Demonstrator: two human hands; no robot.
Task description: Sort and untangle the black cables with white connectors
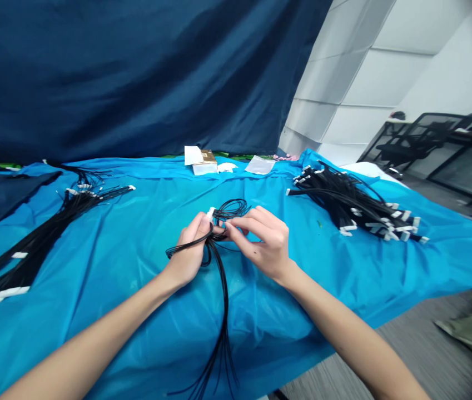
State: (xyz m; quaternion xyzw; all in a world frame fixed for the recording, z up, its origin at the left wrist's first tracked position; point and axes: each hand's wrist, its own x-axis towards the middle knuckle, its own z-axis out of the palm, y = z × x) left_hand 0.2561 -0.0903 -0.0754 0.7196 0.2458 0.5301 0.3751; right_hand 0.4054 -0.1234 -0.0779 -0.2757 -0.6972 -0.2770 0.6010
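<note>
With the black wire bundle (223, 289) over the middle of the blue cloth (144, 339) and our left hand (189, 256) clamped on it beside the white connector (210, 212), we do well to guide strands gently with our right hand (269, 240), fingertips nearly together (gripping one or not, we cannot tell).

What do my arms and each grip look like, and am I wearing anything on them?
Your left grip and right grip are bare human hands, with no gloves, rings or bracelets visible. The left forearm and right forearm are slim and uncovered, with no sleeves or watch in view.
</note>
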